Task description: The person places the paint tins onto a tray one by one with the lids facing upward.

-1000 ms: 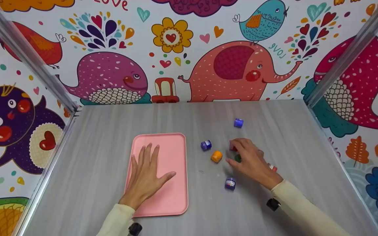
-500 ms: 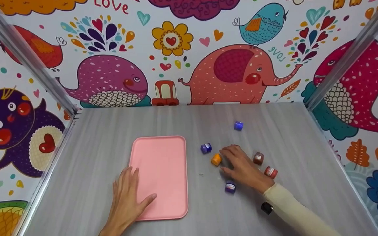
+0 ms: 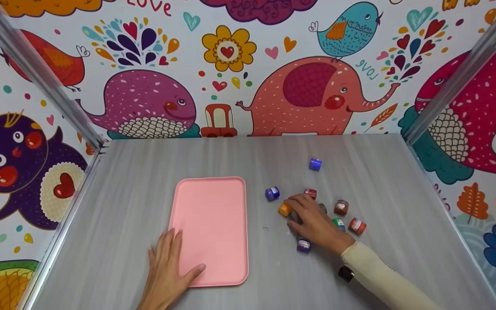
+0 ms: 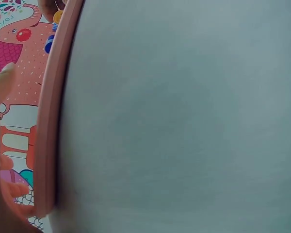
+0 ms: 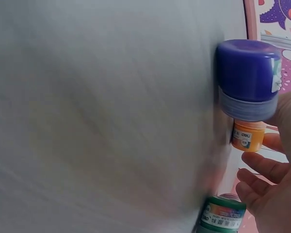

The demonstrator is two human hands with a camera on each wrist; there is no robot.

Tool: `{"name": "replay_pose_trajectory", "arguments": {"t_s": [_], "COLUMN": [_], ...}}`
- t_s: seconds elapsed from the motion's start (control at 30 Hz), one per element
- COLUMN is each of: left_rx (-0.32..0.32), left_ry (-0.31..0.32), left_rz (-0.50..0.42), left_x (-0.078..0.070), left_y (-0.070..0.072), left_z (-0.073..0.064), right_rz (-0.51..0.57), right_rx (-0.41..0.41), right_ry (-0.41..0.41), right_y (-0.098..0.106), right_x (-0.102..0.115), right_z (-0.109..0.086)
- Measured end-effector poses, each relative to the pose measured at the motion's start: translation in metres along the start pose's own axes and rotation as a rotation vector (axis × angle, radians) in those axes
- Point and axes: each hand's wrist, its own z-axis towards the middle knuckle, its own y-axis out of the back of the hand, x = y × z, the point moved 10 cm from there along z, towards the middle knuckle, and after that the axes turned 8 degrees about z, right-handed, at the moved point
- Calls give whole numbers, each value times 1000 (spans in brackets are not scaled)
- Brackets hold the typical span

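A pink tray (image 3: 213, 232) lies on the grey table. My left hand (image 3: 166, 267) rests over its lower left edge, fingers extended and thumb spread to the right. My right hand (image 3: 314, 224) reaches low over a group of small paint jars, its fingertips right at an orange paint jar (image 3: 285, 209). In the right wrist view the fingers (image 5: 266, 167) are slightly bent beside the orange jar, not wrapped round it. A purple paint jar (image 5: 247, 73) stands nearer that camera and hides the thumb. A green paint jar (image 5: 223, 213) sits below the fingers.
Around the right hand lie a dark blue jar (image 3: 272, 193), a dark red jar (image 3: 311, 193), a brown jar (image 3: 341, 207) and a red jar (image 3: 357, 226). Another blue jar (image 3: 315, 164) lies farther back. Patterned walls with metal posts enclose the table.
My left hand has drawn back from the middle of the tray to its lower left edge. My right hand has moved left from the dark red and green jars to the orange jar.
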Motion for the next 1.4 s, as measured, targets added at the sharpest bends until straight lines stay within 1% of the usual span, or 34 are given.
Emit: {"name": "replay_pose_trajectory", "arguments": {"t_s": [0.13, 0.2, 0.33, 0.43, 0.7, 0.77, 0.93, 1.03, 1.23, 1.4], "left_rx": [47, 49, 4, -13, -6, 0, 12, 31, 103, 154], "left_ry": [53, 64, 41, 26, -9, -5, 2, 13, 92, 121], "left_rz": [-18, -23, -24, -12, 41, 41, 20, 11, 18, -6], "left_x": [5, 6, 5, 4, 3, 4, 8, 12, 26, 29], "left_y": [-5, -7, -5, -6, -10, -11, -11, -10, -10, -12], "left_z": [-5, -7, -12, -14, -23, -25, -30, -33, -32, -30], "right_rz": [15, 23, 39, 46, 62, 63, 60, 55, 24, 5], "right_rx": [15, 19, 27, 29, 39, 34, 17, 13, 17, 33], "right_ry": [-23, -32, -50, -53, -49, -46, -7, 10, 48, 68], "right_y": [-4, -6, -9, -10, -12, -12, -11, -10, -9, -8], "right_x": [-3, -4, -6, -6, -7, -7, -4, -2, 1, 4], "right_z": [2, 2, 2, 3, 6, 6, 8, 8, 10, 13]}}
